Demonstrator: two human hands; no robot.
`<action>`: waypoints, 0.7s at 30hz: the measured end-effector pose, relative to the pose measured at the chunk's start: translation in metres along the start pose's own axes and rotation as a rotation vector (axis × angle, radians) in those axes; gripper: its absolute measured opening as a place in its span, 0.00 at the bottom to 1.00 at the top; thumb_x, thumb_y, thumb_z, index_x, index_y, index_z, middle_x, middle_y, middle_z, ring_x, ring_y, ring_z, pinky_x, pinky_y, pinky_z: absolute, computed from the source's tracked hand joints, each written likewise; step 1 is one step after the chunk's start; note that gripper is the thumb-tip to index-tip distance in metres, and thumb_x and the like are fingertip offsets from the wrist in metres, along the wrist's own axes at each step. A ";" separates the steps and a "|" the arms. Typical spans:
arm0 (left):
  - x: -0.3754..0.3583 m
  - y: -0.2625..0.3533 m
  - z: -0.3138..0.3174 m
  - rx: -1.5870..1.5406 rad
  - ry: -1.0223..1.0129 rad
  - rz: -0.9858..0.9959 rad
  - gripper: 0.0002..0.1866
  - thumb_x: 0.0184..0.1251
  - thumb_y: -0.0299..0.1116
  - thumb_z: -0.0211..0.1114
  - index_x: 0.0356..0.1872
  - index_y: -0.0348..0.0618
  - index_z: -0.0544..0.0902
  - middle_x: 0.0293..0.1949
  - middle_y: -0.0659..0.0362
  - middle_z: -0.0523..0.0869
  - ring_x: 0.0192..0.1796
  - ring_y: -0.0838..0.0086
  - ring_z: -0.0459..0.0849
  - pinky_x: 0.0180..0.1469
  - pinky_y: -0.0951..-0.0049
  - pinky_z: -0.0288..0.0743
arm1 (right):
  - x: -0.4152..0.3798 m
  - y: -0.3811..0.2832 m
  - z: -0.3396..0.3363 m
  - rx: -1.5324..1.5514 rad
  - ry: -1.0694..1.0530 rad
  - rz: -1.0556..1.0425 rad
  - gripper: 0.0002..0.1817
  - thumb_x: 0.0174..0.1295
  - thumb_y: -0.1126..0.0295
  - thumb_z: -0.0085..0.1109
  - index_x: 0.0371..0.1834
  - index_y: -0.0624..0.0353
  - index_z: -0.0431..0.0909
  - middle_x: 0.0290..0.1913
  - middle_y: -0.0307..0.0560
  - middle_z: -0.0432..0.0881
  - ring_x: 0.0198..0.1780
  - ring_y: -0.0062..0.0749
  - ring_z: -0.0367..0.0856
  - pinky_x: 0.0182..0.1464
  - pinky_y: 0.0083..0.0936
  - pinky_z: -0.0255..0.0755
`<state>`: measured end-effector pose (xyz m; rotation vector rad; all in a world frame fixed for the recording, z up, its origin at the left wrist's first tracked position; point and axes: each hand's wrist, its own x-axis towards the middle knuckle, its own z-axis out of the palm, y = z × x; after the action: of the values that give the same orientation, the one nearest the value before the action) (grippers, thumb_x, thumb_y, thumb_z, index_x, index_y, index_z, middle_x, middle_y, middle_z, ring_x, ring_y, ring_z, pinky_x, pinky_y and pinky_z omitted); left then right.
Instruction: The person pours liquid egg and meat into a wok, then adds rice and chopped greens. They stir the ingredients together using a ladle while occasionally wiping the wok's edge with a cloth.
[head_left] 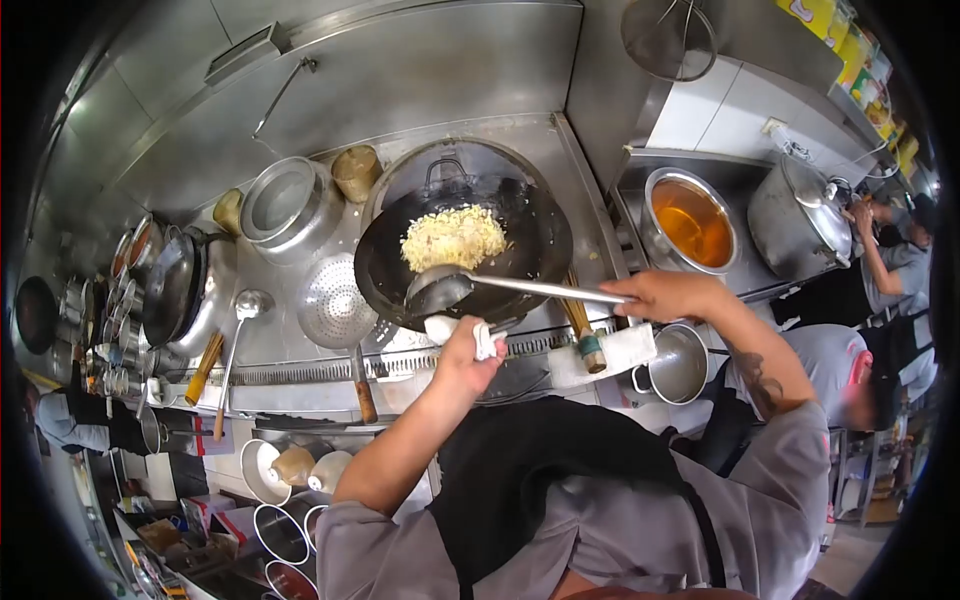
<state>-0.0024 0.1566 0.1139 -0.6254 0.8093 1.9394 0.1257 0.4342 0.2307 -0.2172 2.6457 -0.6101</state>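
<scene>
Fried rice, pale yellow with small bits in it [453, 238], lies in the middle of a large black wok [385, 240] on the stove. My left hand [470, 358] is closed around a white cloth [440, 328] at the wok's near edge; the cloth hides what it grips there. In my right hand [672, 296] is the handle of a long metal ladle [540, 287]. The ladle's bowl [440, 292] is inside the wok, just below the rice. Right of the wok's near side, a bamboo brush [583, 330] lies partly on a folded white cloth [625, 355].
A perforated skimmer [336, 300], another ladle [252, 304] and stacked metal bowls [283, 205] stand left of the wok. On the right are a bowl of orange liquid [690, 222], a lidded pot [795, 225], an empty pot [678, 362] and people [890, 250].
</scene>
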 end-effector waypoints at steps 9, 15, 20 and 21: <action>0.056 -0.051 -0.087 0.008 0.042 0.042 0.02 0.64 0.34 0.55 0.32 0.51 0.74 0.25 0.61 0.77 0.25 0.70 0.77 0.23 0.70 0.74 | 0.074 0.004 0.057 -0.260 0.374 0.291 0.26 0.67 0.65 0.47 0.67 0.61 0.62 0.32 0.60 0.82 0.35 0.54 0.82 0.41 0.46 0.75; 0.114 0.039 -0.040 -0.040 -0.056 0.158 0.04 0.63 0.34 0.57 0.33 0.48 0.73 0.27 0.60 0.77 0.26 0.72 0.74 0.23 0.75 0.72 | 0.028 0.017 0.020 -0.231 0.174 0.246 0.24 0.65 0.67 0.49 0.64 0.63 0.64 0.34 0.63 0.82 0.37 0.56 0.82 0.42 0.47 0.75; 0.167 0.042 -0.046 0.044 -0.106 0.157 0.03 0.61 0.32 0.58 0.34 0.49 0.74 0.27 0.61 0.77 0.28 0.72 0.76 0.24 0.74 0.70 | 0.136 0.074 0.049 -0.129 0.458 0.555 0.20 0.64 0.66 0.49 0.57 0.62 0.69 0.40 0.65 0.82 0.45 0.57 0.81 0.47 0.48 0.74; 0.169 0.042 -0.044 0.032 -0.078 0.153 0.03 0.61 0.32 0.58 0.33 0.49 0.74 0.27 0.61 0.77 0.29 0.72 0.76 0.24 0.74 0.71 | 0.165 0.082 0.066 -0.039 0.522 0.571 0.21 0.63 0.64 0.50 0.58 0.61 0.68 0.39 0.64 0.82 0.44 0.58 0.81 0.47 0.49 0.73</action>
<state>-0.1116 0.2019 -0.0209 -0.4772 0.8577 2.0713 -0.0001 0.4422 0.0808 0.7626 2.9925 -0.4594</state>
